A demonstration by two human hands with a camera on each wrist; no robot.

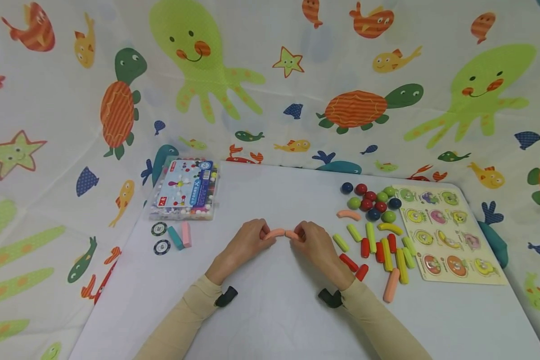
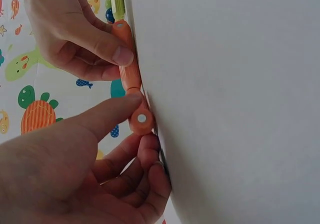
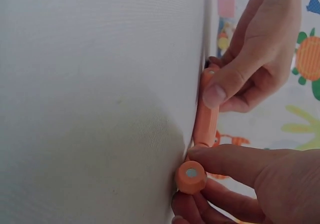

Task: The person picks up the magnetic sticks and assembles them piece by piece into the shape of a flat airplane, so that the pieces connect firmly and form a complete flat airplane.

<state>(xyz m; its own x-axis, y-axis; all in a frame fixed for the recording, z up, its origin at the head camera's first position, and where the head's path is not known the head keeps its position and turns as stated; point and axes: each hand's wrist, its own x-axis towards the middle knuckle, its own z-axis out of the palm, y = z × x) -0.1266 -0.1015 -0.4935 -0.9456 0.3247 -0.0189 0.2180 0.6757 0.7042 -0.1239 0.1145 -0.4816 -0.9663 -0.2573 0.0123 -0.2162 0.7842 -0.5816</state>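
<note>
Over the middle of the white table, my left hand (image 1: 245, 242) pinches a salmon-coloured curved magnetic rod (image 1: 275, 233) between thumb and fingers. My right hand (image 1: 318, 246) pinches a second salmon magnetic rod (image 1: 292, 234) in the same way. The inner ends of both rods meet end to end between the hands, low over the tabletop. In the left wrist view, a silvery disc shows in the outer end of the left rod (image 2: 141, 119). A matching disc sits in the end of the right rod (image 3: 191, 177) in the right wrist view.
Right of the hands lie several coloured rods (image 1: 387, 254), balls (image 1: 366, 205) and a fruit puzzle board (image 1: 472, 245). A loose salmon curved rod (image 1: 348, 215) lies near the balls. At left are a clear box (image 1: 184, 185), two round chips (image 1: 161, 247) and teal and pink blocks (image 1: 186, 235).
</note>
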